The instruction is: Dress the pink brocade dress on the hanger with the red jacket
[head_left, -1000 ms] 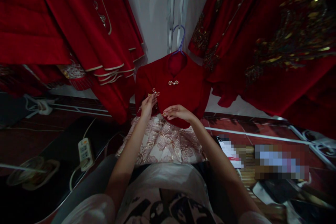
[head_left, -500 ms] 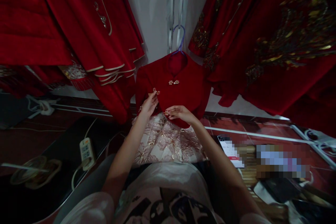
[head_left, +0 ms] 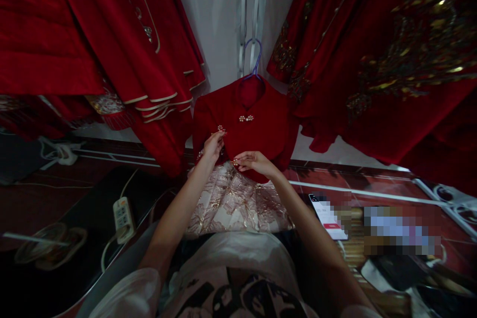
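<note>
In the head view, the only one there is, I see a red cloth jacket (head_left: 261, 141) with a stand-up collar on a purple plastic hanger (head_left: 256, 62), its lower edge over a pale pink pleated skirt (head_left: 238, 203) patterned in gold. A pearl-beaded flower fastening (head_left: 246, 119) sits below the collar.

The left hand (head_left: 213, 146) is at the jacket's front, fingertips up against a beaded flower ornament (head_left: 220, 128); whether they grip it or only touch the cloth, I can't tell. The right hand (head_left: 254, 162) is near the hem, thumb and fingertips together on a small gold-coloured ornament (head_left: 234, 162).

To my mind, a slip is the main risk: the pieces are tiny, the light is dim, and the fingers hide much of what they handle. Tugging the ornaments apart could pull beads loose or pucker the red cloth. A hard downward pull might also unsettle the hanger, and a dropped bead would be easily lost among the shiny pleats.
</note>
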A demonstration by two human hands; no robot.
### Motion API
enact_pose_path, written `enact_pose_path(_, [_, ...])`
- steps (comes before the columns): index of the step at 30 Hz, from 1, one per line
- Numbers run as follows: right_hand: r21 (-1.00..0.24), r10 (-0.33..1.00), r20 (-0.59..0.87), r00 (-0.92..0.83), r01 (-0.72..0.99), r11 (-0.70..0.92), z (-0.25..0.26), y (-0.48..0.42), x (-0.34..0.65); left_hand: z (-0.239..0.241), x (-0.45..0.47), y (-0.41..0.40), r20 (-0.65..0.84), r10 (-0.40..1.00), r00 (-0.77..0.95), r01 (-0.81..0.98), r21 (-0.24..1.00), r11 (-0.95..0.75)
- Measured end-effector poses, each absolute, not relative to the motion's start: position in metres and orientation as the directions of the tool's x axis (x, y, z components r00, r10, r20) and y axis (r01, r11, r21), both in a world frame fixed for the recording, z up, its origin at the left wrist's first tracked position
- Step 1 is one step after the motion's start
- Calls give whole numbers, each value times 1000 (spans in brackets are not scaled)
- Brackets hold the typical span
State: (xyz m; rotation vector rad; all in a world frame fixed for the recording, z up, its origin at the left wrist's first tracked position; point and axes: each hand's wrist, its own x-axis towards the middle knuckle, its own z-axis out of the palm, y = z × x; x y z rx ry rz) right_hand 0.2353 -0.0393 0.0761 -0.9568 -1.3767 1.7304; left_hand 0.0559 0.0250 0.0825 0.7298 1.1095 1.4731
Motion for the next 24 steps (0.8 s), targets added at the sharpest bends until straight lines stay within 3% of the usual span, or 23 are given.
enact_pose_path(6, [-990,823,-107,-558,-13,-138,86,-40,250,88,63,20,-75,987,-141,-347,938,22])
enact_pose_path(10, [-986,730,-167,-663,116,-120,104,-43,275,107,75,25,244,969,-38,-74,966,-247])
enact_pose_path(12, [-980,678,-194,-709,178,-93,114,-46,289,120,81,28,450,892,42,127,883,-451])
enact_pose_path(15, [-974,636,-198,-746,220,-45,126,-50,307,138,87,33,652,734,189,440,612,-657])
enact_pose_path(19, [-972,658,-191,-729,235,-22,134,-53,322,155,90,37,672,639,375,634,317,-705])
enact_pose_path(22, [-973,674,-177,-717,230,-11,135,-53,329,164,93,40,648,613,452,647,235,-725])
enact_pose_path(24, [-973,675,-175,-716,230,-9,134,-52,333,170,96,41,645,607,465,614,259,-746])
